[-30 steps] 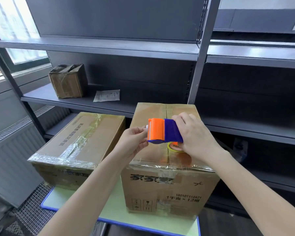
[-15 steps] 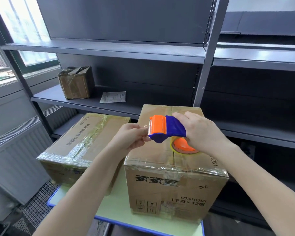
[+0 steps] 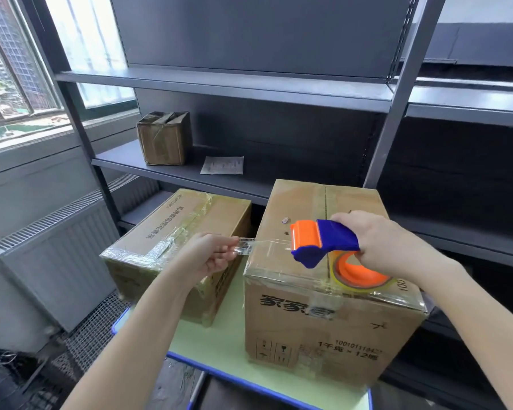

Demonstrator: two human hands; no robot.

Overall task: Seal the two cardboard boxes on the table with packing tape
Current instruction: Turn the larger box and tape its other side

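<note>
Pinched between thumb and fingertips of the left hand (image 3: 211,255), the free end of a clear tape strip (image 3: 264,245) stretches rightward to the orange mouth of the tape dispenser (image 3: 320,241). The right hand (image 3: 388,247) has its fingers wrapped round the dispenser's blue handle, and the roll (image 3: 359,272) hangs just over the top of the right box (image 3: 323,315).

Both boxes sit on the pale green table (image 3: 219,344) in the lower middle of the frame. The left box (image 3: 175,232) is the lower one and shows glossy tape crossing its lid, so it looks sealed. The taller right box has tape along its front top edge, but I cannot tell whether its centre seam is covered. I judge the step in hand to be drawing out a length of tape for the right box.

The next move probably calls for pressing the pinched end down on the cardboard. The dispenser would then run along the seam, with the strip taut and flat so it does not fold onto itself.

At far left are a window (image 3: 12,69) and, below it, a grey radiator (image 3: 51,255). Dark metal shelving (image 3: 219,84) fills the upper frame behind the table. One shelf carries a small taped box (image 3: 163,140) and a paper slip (image 3: 222,165). Nothing lies across the right box's lid, but the shelf close behind may limit the far end of a pass.
</note>
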